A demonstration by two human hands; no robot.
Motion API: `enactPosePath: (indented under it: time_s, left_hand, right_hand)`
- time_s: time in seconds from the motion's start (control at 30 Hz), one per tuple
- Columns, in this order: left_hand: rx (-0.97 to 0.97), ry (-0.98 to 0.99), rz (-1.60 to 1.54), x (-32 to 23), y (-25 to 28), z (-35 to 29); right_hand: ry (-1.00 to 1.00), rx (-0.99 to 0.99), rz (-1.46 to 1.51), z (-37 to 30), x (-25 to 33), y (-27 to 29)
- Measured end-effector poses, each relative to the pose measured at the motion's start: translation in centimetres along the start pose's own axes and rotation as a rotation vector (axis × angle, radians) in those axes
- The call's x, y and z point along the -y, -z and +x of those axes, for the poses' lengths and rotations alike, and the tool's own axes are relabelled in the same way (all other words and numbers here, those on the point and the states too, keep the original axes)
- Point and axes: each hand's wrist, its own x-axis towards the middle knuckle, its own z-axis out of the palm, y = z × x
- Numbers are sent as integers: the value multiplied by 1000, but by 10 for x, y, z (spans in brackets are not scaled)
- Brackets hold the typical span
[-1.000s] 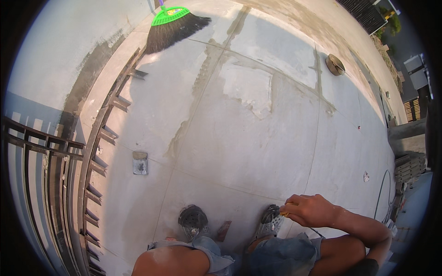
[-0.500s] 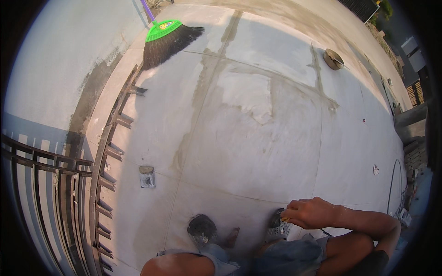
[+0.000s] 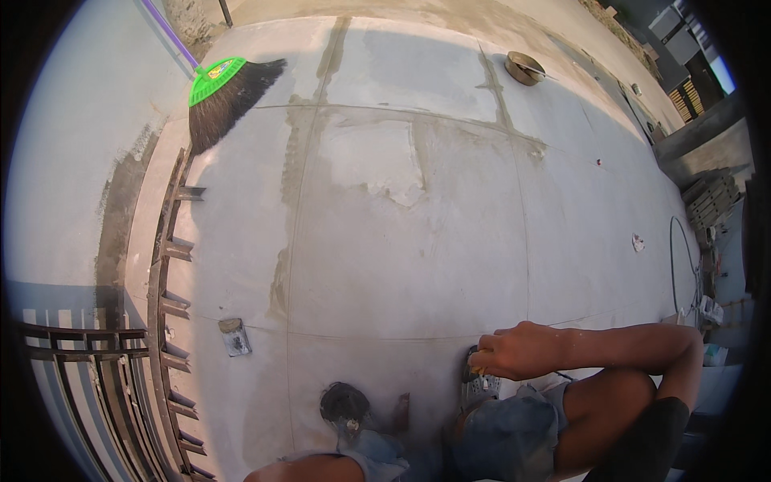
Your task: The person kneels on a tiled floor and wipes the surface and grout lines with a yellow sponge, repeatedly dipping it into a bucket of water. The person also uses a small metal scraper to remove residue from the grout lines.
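My right hand (image 3: 514, 351) is closed low in the picture, its fingers curled beside my dark right shoe (image 3: 469, 365). A small yellowish bit shows under the fingertips, mostly hidden, so its kind is unclear. My left hand is out of the picture. Between my feet a dark red, narrow object (image 3: 401, 411) rests on the pale concrete floor (image 3: 409, 281). Left of my dark left shoe (image 3: 345, 402), a small silvery piece with a brownish top (image 3: 234, 337), perhaps a can, sits on the floor.
A broom (image 3: 233, 96) with a green head and purple handle stands by the left wall. Metal framing with short prongs (image 3: 165, 289) runs along the left. A round brown basin (image 3: 524, 69) sits far right. A thin cable (image 3: 673, 265) curves near stacked items at right.
The view has shifted, so the floor and the broom sit further left. My right hand stays closed beside my right shoe, with little visible movement of its own.
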Motion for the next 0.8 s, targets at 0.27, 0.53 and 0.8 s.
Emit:
enactPosePath:
  time_s: [0.27,0.53,0.8]
  left_hand:
    - [12,19,46,8,20,-18]
    - [44,46,78,15,38,-38]
    - [35,17,137,8,67,-51]
  right_hand:
    - [-42,6,37,-8,4,-2]
    - [-104,-8,-41,-18,5,6]
    - [-379,281,249,31,-31,76]
